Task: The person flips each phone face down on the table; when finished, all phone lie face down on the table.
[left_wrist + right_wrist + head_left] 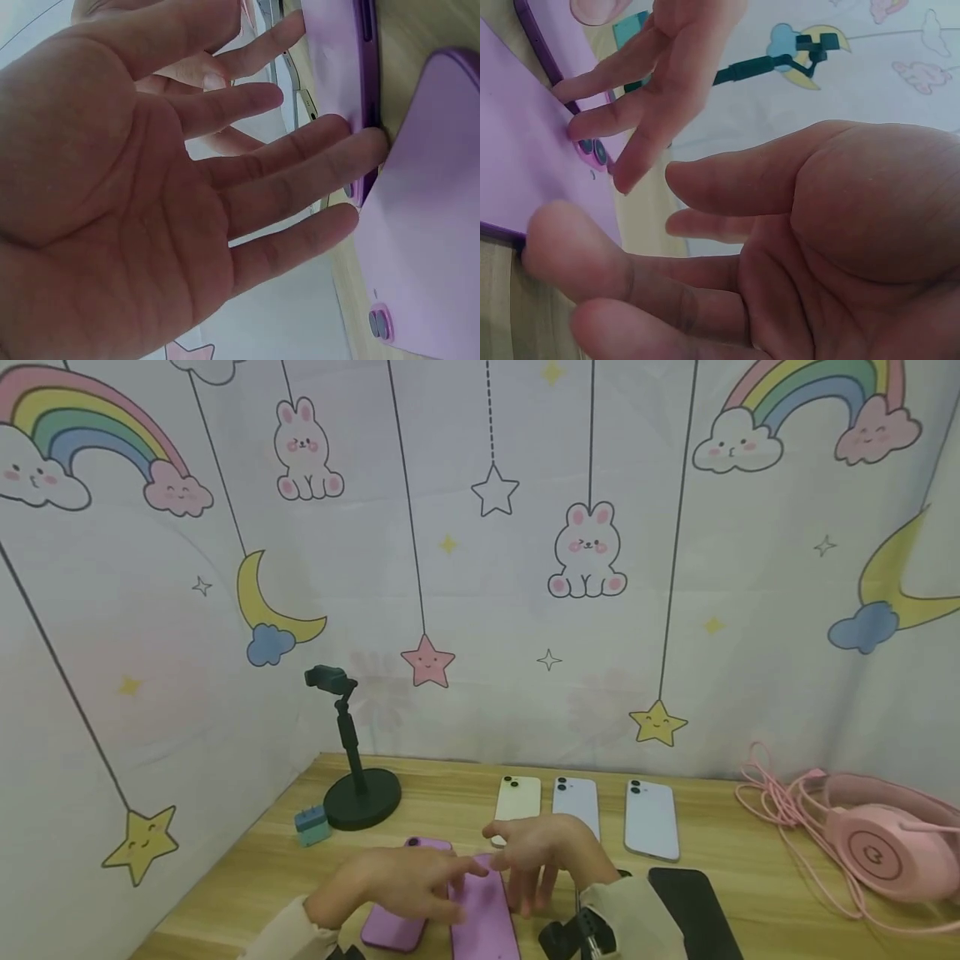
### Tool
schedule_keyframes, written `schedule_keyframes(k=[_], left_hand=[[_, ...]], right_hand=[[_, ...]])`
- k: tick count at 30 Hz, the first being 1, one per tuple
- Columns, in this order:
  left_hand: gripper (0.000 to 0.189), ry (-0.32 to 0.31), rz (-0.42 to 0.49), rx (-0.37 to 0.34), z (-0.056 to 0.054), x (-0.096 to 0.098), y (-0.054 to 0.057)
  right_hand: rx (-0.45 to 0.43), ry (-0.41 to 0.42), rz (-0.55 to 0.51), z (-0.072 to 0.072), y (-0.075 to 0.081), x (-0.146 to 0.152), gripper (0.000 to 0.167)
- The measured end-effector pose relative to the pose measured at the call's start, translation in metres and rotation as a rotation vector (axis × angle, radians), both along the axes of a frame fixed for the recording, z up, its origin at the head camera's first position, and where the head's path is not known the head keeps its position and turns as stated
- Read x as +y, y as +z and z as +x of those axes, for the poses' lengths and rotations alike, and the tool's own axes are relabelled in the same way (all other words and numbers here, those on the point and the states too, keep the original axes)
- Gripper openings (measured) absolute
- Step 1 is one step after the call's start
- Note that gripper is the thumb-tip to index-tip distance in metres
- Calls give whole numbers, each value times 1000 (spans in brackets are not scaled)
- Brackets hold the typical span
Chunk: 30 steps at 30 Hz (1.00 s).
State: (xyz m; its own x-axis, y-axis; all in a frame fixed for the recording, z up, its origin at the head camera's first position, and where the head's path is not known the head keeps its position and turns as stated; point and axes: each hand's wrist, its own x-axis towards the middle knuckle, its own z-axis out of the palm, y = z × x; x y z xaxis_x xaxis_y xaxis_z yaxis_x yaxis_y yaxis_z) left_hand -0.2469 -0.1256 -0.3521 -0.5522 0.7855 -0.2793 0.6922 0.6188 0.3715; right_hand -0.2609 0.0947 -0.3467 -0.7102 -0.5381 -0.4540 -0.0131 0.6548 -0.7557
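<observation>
Two purple phones lie side by side on the wooden table. My left hand (408, 881) reaches over the left purple phone (395, 931), its fingers spread towards the middle purple phone (486, 914). In the left wrist view, the fingertips (371, 146) are at the edges of the two phones; contact is hard to tell. On the other side, my right hand (542, 852) hangs with loosely bent fingers beside the middle phone's right edge. One blurred fingertip (562, 240) is close to that edge in the right wrist view. Neither hand grips anything.
Behind stand a black stand (360, 797) and a small blue-green block (312, 825). A cream phone (519, 800), a pale lilac phone (576, 797) and a pale blue phone (651, 820) lie at the back. A black phone (693, 910) and pink headphones (885, 852) are right.
</observation>
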Motion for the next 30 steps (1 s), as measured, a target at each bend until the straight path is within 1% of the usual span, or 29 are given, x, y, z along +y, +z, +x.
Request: schedule_keyframes(k=[2,5,8,14,17,20,24,27,30], left_hand=[[50,-10,-1,9,0,0,-1],[49,-45,3,15,-2,1,-2],[48,-65,5,7,-3,1,-2],[46,-55,-20,18,0,4,0],[46,-60,-46,31,1,12,4],[46,-88,-84,42,0,22,9],[44,-142,-119,59,-3,34,11],[43,-169,-131,60,-7,43,10],[45,-189,-142,40,-11,52,11]], right_hand=[[4,4,12,0,0,0,57],[13,4,20,1,-1,0,57],[3,4,25,0,-1,1,57],[-19,11,9,-2,-3,5,56],[-13,2,10,-4,-3,10,52],[7,-12,12,-4,-3,17,46],[22,-32,6,-5,0,25,42],[25,-47,6,-5,3,31,40],[31,-51,4,-6,6,36,40]])
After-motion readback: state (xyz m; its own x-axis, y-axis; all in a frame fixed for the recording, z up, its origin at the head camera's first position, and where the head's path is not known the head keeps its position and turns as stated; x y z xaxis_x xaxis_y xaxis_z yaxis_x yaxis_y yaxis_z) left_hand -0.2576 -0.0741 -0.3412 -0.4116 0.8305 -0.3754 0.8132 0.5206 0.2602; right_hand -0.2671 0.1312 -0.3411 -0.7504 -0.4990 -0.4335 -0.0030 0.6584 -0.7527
